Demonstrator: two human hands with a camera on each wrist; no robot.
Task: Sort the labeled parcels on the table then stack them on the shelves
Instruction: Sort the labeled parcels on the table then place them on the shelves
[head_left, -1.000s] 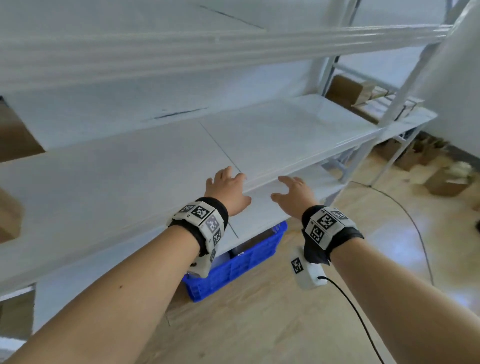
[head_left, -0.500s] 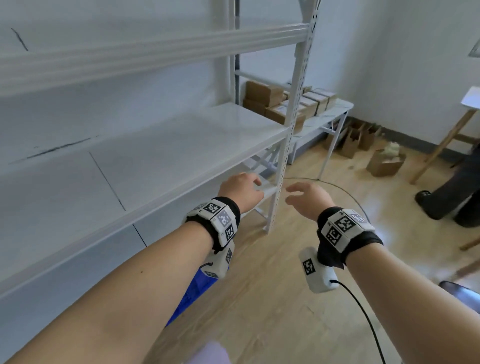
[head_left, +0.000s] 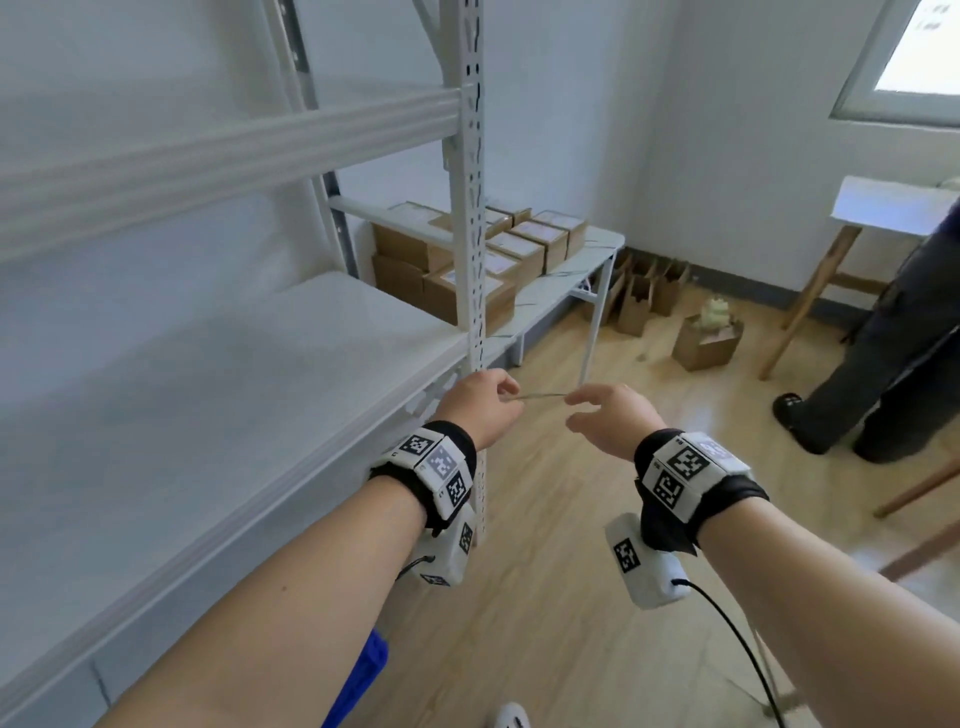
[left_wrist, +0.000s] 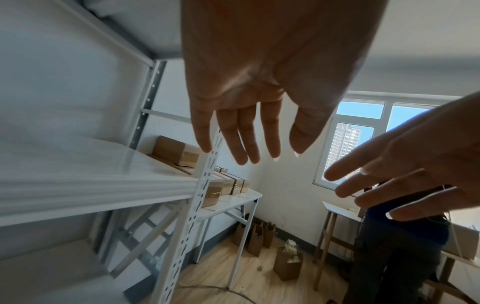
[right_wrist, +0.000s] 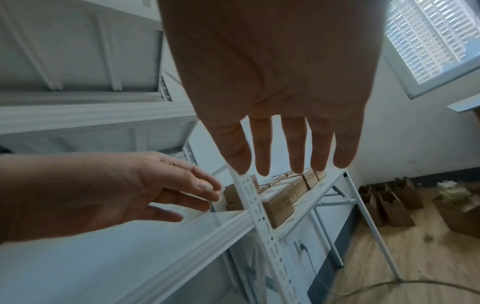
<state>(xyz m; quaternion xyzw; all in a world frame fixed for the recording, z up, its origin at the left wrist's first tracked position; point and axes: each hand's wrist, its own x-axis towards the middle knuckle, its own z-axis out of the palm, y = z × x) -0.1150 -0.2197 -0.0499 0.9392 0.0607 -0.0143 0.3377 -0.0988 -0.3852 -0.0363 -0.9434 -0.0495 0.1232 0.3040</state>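
Observation:
Several brown cardboard parcels with white labels stand packed together on a small white table beyond the end of the white shelving. My left hand hovers at the shelf's front corner beside the perforated upright, fingers relaxed and holding nothing. To its right, over the wooden floor, my right hand is also loosely spread and empty. The wrist views show both palms bare: the left hand and the right hand point toward the parcels.
A person in dark trousers stands at the right by a wooden-legged table. Brown paper bags and an open box sit on the floor by the wall. A blue crate lies under the shelf.
My view has swung right along the shelving to the parcel table. Both hands have left the shelf's front edge and moved right, past the upright, still empty.

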